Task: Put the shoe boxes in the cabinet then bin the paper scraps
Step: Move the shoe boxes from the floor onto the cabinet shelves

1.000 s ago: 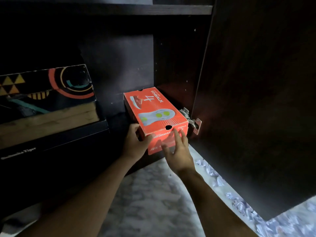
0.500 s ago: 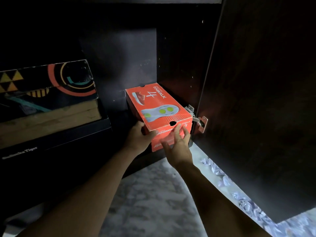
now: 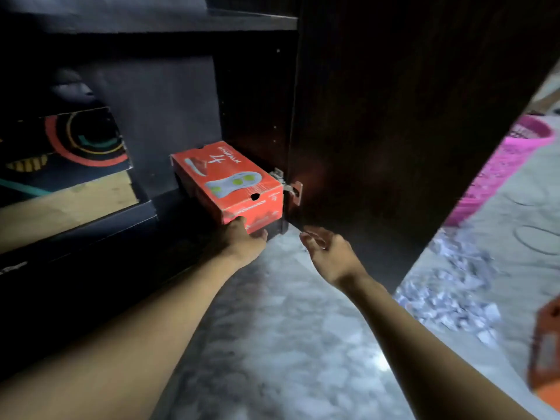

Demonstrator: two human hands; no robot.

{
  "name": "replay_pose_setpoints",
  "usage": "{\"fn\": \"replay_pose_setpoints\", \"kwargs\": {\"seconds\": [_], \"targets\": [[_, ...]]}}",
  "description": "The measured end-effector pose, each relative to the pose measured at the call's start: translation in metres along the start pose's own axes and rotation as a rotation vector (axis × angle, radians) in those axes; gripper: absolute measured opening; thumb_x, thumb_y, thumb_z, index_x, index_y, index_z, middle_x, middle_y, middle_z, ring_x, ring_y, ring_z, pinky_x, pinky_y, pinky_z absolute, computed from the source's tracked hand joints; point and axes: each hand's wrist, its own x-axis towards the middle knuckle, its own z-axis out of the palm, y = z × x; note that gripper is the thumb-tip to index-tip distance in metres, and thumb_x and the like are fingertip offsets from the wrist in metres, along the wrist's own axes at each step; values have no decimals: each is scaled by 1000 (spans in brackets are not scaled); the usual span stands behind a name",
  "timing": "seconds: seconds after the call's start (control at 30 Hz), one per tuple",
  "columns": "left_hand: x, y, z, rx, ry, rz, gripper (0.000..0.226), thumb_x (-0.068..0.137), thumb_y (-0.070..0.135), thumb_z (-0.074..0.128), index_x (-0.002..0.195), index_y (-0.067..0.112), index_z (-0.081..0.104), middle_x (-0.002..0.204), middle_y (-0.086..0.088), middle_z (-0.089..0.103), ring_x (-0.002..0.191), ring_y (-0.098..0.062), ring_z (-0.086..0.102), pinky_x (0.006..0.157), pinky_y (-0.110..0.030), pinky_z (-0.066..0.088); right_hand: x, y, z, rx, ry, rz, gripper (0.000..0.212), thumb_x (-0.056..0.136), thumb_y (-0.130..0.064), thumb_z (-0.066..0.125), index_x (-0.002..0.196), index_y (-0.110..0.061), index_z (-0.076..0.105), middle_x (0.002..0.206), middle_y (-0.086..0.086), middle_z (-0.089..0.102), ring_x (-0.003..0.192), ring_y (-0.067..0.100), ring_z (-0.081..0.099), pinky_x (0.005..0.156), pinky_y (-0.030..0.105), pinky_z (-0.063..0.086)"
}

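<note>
1. Take the open cabinet door (image 3: 394,116) as your marker. The red shoe box (image 3: 230,183) sits inside the cabinet just left of the door. Its near right corner is close beside the door's hinge (image 3: 288,186).
2. Your left hand (image 3: 242,241) is left of the door, at the box's lower front face. Its fingers are bent against the cardboard. The blur hides whether they pinch the bottom edge or only press, so I cannot tell.
3. Your right hand (image 3: 330,253) hangs just below the door's hinge corner, apart from the box. Its fingers are loosely curled and hold nothing.
4. First risk: the box looks to end about level with the shelf lip. If it stands proud, the door will likely knock it when swung shut, or fail to close.
5. Second risk: a one-handed push on the box's left side could skew it. The right corner would then turn towards the hinge and catch on the metal.
6. Third risk: your right hand is close to the hinge side of the door. Swinging the door from there could nip your fingers.
7. Paper scraps (image 3: 454,292) lie on the floor right of the door, below its outer edge. The pink basket (image 3: 500,165) stands further right. A hasty swing may scatter the scraps.
8. A patterned box (image 3: 75,140) sits far left of the door, well apart from the red one.
</note>
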Motion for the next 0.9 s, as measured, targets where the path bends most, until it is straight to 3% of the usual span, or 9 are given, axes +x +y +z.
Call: {"fn": "replay_pose_setpoints", "kwargs": {"seconds": [0.1, 0.17, 0.23, 0.3, 0.4, 0.5, 0.63, 0.9], "targets": [[-27, 41, 10, 45, -61, 171, 38, 90, 44, 57, 118, 19, 60, 114, -4, 66, 107, -29, 61, 83, -32, 48, -36, 6, -31, -34, 85, 13, 37, 98, -41, 53, 128, -23, 64, 127, 0, 68, 121, 20, 60, 103, 37, 47], [-54, 67, 23, 21, -147, 244, 47, 91, 43, 57, 127, 13, 56, 121, -8, 64, 112, -29, 60, 87, -31, 46, -63, 12, -53, -21, 166, 58, 36, 98, -38, 53, 128, -21, 64, 127, 0, 68, 120, 17, 60, 100, 31, 46], [-80, 89, 39, 16, -217, 320, 58, 85, 53, 57, 132, 20, 53, 124, -5, 65, 111, -28, 62, 94, -32, 49, -93, 21, -77, 7, 225, 108, 38, 98, -39, 54, 129, -19, 64, 126, 0, 67, 118, 13, 61, 96, 25, 45], [-108, 111, 56, 55, -273, 402, 59, 82, 59, 56, 132, 29, 54, 125, -1, 65, 115, -26, 60, 96, -38, 49, -124, 33, -103, -1, 283, 156, 40, 97, -44, 53, 129, -22, 63, 127, -1, 67, 119, 13, 61, 98, 27, 47], [-152, 147, 83, 96, -338, 556, 52, 83, 60, 56, 128, 34, 57, 126, 1, 65, 117, -26, 59, 94, -35, 50, -181, 52, -152, -80, 372, 232, 42, 98, -45, 52, 131, -21, 62, 128, 1, 66, 118, 14, 62, 100, 33, 49], [-196, 185, 112, 67, -403, 693, 50, 84, 57, 57, 126, 30, 59, 127, 1, 64, 116, -27, 59, 93, -31, 49, -246, 70, -194, -206, 477, 291, 48, 96, -49, 49, 131, -18, 61, 129, 5, 65, 119, 20, 62, 101, 38, 48], [-265, 236, 138, 78, -499, 833, 47, 87, 53, 57, 127, 28, 58, 128, 0, 63, 115, -26, 59, 90, -32, 47, -337, 90, -235, -426, 600, 464, 47, 99, -52, 43, 138, -28, 53, 141, 0, 55, 119, 25, 58, 97, 37, 46], [-419, 310, 190, 299, -530, 1244, 47, 90, 54, 49, 128, 26, 55, 123, -4, 64, 112, -32, 61, 84, -38, 49, -501, 146, -270, -464, 766, 730, 47, 100, -49, 40, 141, -27, 50, 145, -2, 49, 131, 20, 47, 100, 36, 43]]}}
